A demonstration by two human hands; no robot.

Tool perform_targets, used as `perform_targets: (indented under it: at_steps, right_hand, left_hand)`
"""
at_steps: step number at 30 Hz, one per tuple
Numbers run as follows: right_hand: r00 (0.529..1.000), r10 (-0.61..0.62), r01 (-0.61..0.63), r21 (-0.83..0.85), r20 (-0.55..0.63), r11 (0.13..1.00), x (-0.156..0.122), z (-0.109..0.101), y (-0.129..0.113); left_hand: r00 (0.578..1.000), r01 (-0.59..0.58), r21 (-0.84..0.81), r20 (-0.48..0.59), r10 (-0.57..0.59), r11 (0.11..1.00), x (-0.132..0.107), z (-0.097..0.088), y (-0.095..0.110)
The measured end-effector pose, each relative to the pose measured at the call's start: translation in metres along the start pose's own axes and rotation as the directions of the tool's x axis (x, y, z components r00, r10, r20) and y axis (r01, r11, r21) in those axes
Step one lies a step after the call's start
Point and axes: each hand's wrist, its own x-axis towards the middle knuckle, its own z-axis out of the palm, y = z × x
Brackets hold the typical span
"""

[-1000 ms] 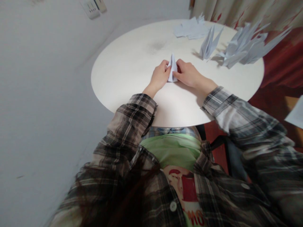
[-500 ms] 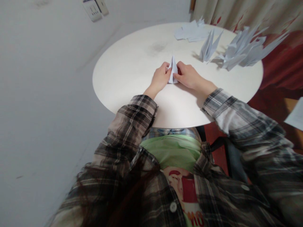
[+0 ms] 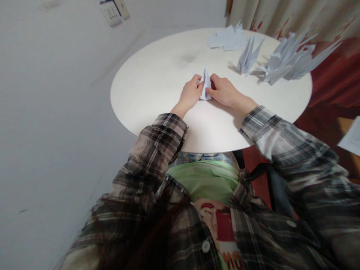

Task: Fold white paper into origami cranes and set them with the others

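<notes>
Pinching a folded paper (image 3: pixel 206 79) with both hands at a round counter (image 3: pixel 146 82)

A person in a plaid shirt (image 3: pixel 152 138) works a small white paper between two bare hands, above the middle of the white counter. The paper narrows to a point on the far side and widens toward the wearer, with a crease or opening running along its length; whether its base rests on the counter cannot be told. The left hand (image 3: pixel 191 91) keeps a closed grip on the left side, its thumb against the paper and its fingers curled. The right hand (image 3: pixel 224 90) pinches the right side, thumb laid across the lower part, fingers bent at the edge and partly hidden.

To the right, well apart from the hands, an upright fold (image 3: pixel 247 57) with tall, pointed tips stands on the counter. Just beside it, a cluster of white folds (image 3: pixel 287 62) crowds the right rim, some points jutting past the edge. Pale sheets (image 3: pixel 226 39) lie heaped at the far rim.

Behind the counter hangs a cream curtain (image 3: pixel 329 17) with red markings. A pale wall (image 3: pixel 56 105) fills the left, a socket (image 3: pixel 111 14) mounted high on it. A green top (image 3: pixel 205 174) shows beneath the open shirt, and a white page (image 3: pixel 353 137) enters at far right.
</notes>
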Motion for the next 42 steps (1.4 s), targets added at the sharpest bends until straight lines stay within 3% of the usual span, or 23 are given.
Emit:
perform_targets:
  at_steps: [16, 28, 42]
  right_hand:
    - [1.000, 0.007, -0.007, -0.021, 0.005, 1.000, -0.001, -0.004, -0.003]
    - [1.000, 0.017, -0.018, 0.031, 0.021, 0.999, -0.002, -0.006, -0.005]
    - [0.999, 0.031, -0.032, -0.026, -0.011, 0.999, -0.002, -0.003, -0.006]
  left_hand:
    - [1.000, 0.023, -0.072, -0.003, -0.023, 0.997, -0.005, -0.003, 0.012]
    - [1.000, 0.030, -0.045, 0.004, -0.030, 0.999, -0.005, -0.004, 0.012]
    - [1.000, 0.016, -0.081, 0.005, -0.015, 0.997, -0.004, -0.003, 0.010]
